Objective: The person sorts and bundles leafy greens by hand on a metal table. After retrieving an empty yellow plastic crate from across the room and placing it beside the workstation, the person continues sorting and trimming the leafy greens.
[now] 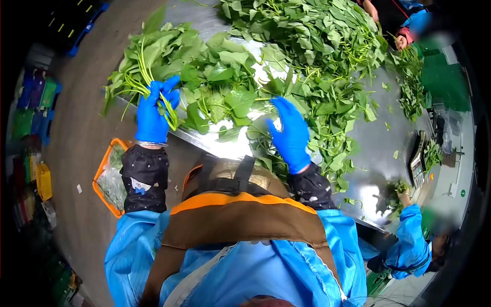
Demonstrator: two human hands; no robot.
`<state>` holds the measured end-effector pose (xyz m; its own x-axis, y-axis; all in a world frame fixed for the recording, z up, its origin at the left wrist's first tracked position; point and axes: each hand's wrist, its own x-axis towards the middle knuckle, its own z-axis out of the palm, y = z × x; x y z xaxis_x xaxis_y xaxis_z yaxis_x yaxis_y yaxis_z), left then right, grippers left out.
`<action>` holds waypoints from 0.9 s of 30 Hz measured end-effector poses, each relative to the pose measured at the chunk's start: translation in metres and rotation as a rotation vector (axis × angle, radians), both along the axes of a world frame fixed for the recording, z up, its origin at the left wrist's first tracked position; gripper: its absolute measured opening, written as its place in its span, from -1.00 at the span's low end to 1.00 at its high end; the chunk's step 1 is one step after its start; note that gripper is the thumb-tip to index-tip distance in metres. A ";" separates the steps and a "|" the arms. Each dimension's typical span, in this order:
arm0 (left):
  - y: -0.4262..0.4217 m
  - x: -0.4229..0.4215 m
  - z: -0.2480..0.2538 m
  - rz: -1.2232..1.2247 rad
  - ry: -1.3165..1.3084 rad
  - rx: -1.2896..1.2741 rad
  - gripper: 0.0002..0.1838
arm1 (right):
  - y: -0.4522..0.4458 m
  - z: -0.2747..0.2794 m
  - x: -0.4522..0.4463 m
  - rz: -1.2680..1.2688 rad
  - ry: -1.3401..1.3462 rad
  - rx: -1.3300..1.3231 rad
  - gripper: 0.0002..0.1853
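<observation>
While the left hand (pixel 152 118) is grasping stems (pixel 143 67) at the worktop edge (pixel 198 141), seemingly keeping them bunched, the right hand (pixel 292 137) is hovering open.

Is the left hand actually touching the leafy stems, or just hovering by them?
Touching. The head view shows the left hand with its gloved fingers closed around the stems.

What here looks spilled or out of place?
A white scrap lies on the floor near the orange basket, like litter. A few loose leaves lie on the table, apart from the heap, perhaps dropped in handling. Nothing else stands out.
</observation>
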<state>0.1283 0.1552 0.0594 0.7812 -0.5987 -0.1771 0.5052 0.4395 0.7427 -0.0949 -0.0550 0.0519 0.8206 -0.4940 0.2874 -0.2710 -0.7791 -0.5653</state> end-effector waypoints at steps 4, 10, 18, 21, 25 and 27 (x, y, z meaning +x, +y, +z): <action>-0.001 -0.001 -0.012 -0.006 0.073 -0.043 -0.71 | 0.054 -0.028 0.088 0.689 -0.030 -0.175 -0.56; 0.034 0.003 -0.028 0.030 0.220 -0.211 -0.70 | -0.072 -0.062 0.037 0.263 0.295 -0.247 -0.70; 0.032 -0.108 -0.055 -0.167 0.620 0.119 -0.68 | -0.077 0.013 0.013 -0.054 0.003 -0.003 -0.71; 0.040 -0.098 -0.064 -0.224 0.551 0.056 -0.69 | -0.009 0.001 0.053 -0.042 0.139 0.287 -0.76; 0.045 -0.103 -0.060 -0.474 0.565 0.121 -0.70 | 0.009 -0.083 0.088 0.220 0.423 -0.210 -0.69; 0.049 -0.098 -0.057 -0.449 0.633 0.086 -0.68 | 0.002 -0.076 0.089 0.236 0.422 0.140 -0.67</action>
